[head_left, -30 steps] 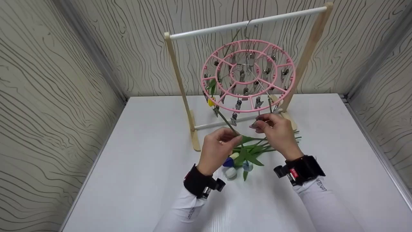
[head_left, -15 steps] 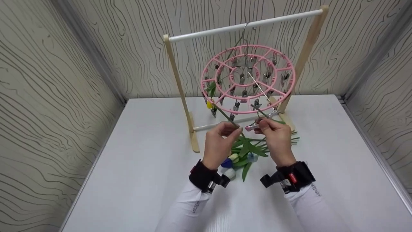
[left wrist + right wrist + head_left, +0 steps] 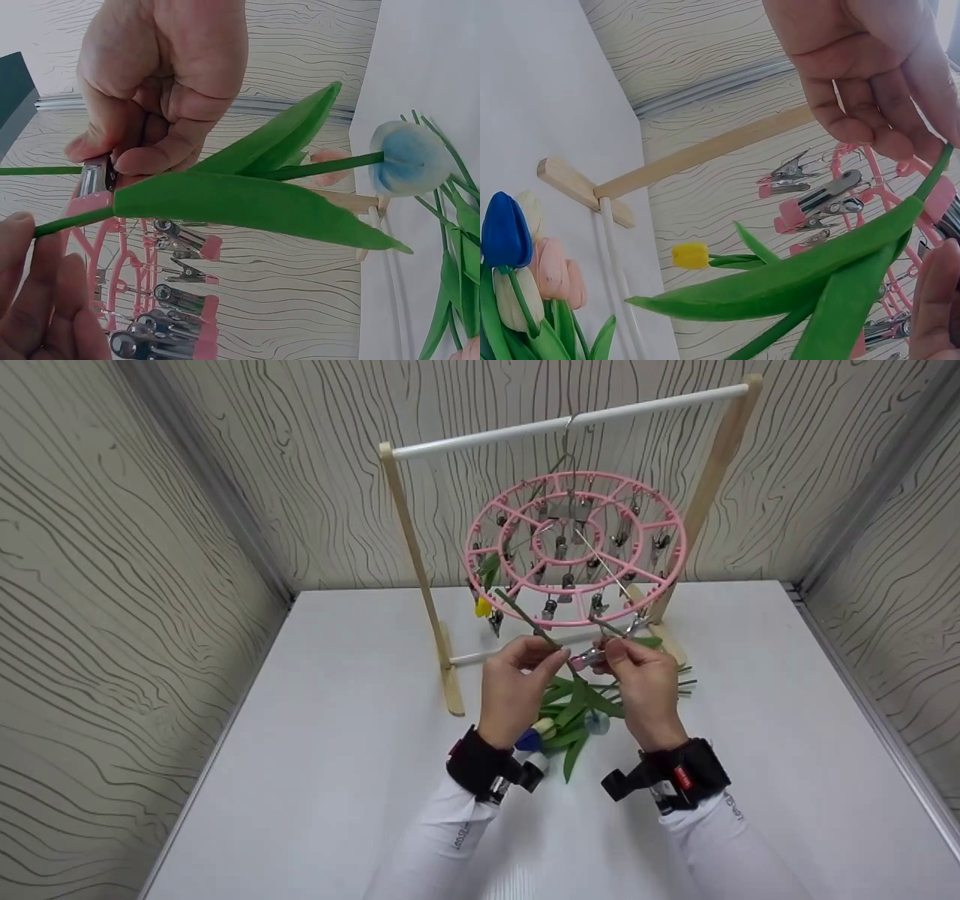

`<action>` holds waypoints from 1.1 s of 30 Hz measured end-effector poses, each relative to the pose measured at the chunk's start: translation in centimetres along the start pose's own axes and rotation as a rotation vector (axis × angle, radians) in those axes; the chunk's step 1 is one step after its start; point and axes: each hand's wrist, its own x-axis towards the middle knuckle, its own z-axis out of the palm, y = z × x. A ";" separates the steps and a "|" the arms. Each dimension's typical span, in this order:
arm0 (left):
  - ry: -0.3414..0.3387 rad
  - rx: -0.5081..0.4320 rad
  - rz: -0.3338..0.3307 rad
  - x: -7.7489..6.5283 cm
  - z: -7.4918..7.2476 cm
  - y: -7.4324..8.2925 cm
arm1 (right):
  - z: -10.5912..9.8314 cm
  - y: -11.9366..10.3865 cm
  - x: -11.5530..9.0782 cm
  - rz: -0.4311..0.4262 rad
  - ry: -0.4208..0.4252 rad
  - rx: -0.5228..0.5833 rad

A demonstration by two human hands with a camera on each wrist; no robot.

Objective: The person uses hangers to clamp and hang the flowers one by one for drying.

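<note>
My left hand (image 3: 517, 690) pinches the green stem of an artificial tulip with a pale blue head (image 3: 409, 159), which hangs head-down with long green leaves (image 3: 255, 204). Close by on the right, my right hand (image 3: 649, 694) holds a metal clip (image 3: 590, 658) with pink tips between thumb and fingers. The clip's pink end lies right beside the stem; whether it bites the stem is hard to tell. This clip belongs to a round pink hanger (image 3: 555, 623) with several similar clips hanging from it. A yellow tulip (image 3: 482, 606) hangs at the hanger's left side.
A stand with wooden posts (image 3: 416, 547) and a white top bar (image 3: 495, 435) carries the hanger. Several tulips, including a dark blue one (image 3: 528, 740), lie on the white table (image 3: 337, 750) under my hands. Patterned walls stand behind and left.
The right hand has drawn the clip left and down, turning its pink end toward the stem. The left hand has shifted slightly up and right with the tulip. The hanger's tilt has changed.
</note>
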 end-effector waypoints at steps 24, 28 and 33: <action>-0.009 -0.029 0.002 0.4 0.2 -0.1 | -0.6 0.6 0.5 0.087 -0.154 -0.002; 0.002 -0.033 -0.008 0.5 0.1 -0.4 | -0.7 0.9 0.6 0.110 -0.204 -0.041; 0.010 -0.030 -0.012 0.7 0.1 -1.0 | -0.9 1.3 0.6 0.115 -0.191 -0.163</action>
